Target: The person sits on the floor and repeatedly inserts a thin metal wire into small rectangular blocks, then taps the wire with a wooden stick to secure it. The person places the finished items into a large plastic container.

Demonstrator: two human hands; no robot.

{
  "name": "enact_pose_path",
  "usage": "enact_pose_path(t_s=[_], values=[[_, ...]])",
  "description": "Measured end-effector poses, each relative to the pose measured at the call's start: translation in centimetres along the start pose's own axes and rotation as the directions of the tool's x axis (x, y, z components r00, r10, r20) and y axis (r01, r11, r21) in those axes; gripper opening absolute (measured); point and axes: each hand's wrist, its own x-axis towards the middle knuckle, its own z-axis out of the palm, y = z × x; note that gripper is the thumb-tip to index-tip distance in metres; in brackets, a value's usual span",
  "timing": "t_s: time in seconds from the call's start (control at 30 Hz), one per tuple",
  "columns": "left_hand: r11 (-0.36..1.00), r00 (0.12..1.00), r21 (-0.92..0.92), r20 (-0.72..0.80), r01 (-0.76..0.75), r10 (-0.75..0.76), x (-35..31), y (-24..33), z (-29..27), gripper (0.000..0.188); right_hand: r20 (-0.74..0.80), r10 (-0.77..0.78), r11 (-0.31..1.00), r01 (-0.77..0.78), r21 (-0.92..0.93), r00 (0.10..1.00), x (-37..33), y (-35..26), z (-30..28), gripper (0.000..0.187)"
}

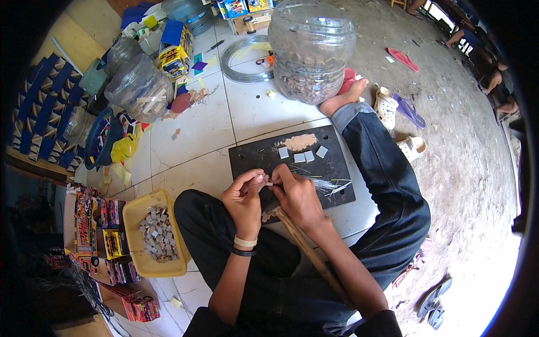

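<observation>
My left hand (245, 196) and my right hand (298, 197) meet over the near left part of a black board (252, 160). Between the fingertips of my left hand is a small pale piece (269, 184). The fingers of my right hand are pinched right beside it; what they hold is hidden. Several small grey square pieces (299, 158) lie on the board beyond my hands, near a patch of tan powder (302, 140). Thin metal wires (332, 185) are spread to the right of my right hand. A wooden handle (306, 244) slants below my right wrist.
A yellow tub (183, 255) of small square pieces stands at the left, beside boxes (112, 244). Farther off are a big clear plastic container (311, 48), a wire coil (227, 62) and a blue basin (106, 140). My bent legs (387, 185) flank the board; footwear (409, 109) lies right.
</observation>
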Motion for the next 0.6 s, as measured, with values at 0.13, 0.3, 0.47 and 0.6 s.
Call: enact_pose_path(t_s=[0.13,0.3,0.47,0.6], values=[[0.999,1.0,-0.047,-0.003,0.015,-0.015,-0.1,-0.2,-0.1,0.013,-0.01,-0.007,1.0,0.007,0.001,1.0,-0.1,0.0,0.0,0.034],[1.0,1.0,0.005,0.018,-0.026,0.026,0.0,-0.4,-0.2,0.011,-0.005,-0.01,1.0,0.01,-0.006,1.0,0.0,0.0,0.0,0.033],[0.978,0.99,0.157,0.06,-0.139,0.131,-0.1,-0.2,0.1,0.01,-0.064,-0.016,0.999,0.014,-0.036,0.998,0.1,-1.9,-1.7,0.031],[0.958,0.977,0.191,0.077,-0.212,0.201,-0.2,0.0,0.5,0.012,0.008,0.033,0.979,-0.031,-0.201,0.999,-4.2,-4.2,-6.1,0.025]])
